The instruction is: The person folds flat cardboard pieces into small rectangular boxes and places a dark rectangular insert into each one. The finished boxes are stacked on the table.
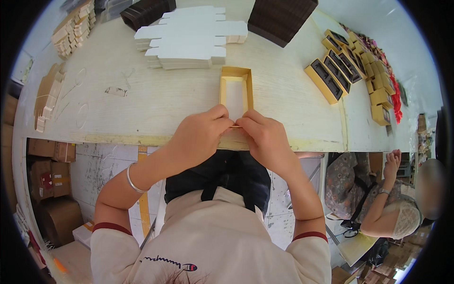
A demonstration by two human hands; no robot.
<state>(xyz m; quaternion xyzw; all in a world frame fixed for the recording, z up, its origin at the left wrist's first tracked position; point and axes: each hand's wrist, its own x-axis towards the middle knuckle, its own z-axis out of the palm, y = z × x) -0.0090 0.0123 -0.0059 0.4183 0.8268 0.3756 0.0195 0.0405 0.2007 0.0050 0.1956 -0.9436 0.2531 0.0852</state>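
Observation:
A small open gold cardboard box point(236, 71) with a white inside lies lengthwise near the table's front edge, straight ahead of me. My left hand point(201, 131) pinches the left corner of its near end between thumb and fingers. On the opposite corner, my right hand point(266, 136) has the same kind of pinch. My thumbs almost meet at the near end panel, where a thin edge of card shows between them. The fingers partly cover that end, so how its flaps lie is hidden. The far end and both long sides stand up.
Beyond the box is a stack of white flat box blanks point(189, 38), with dark brown stacked trays point(282, 21) behind. Gold boxes with black inserts point(326, 78) stand at right. Tan card blanks point(48, 97) lie at left. Another person point(378, 203) sits at the right.

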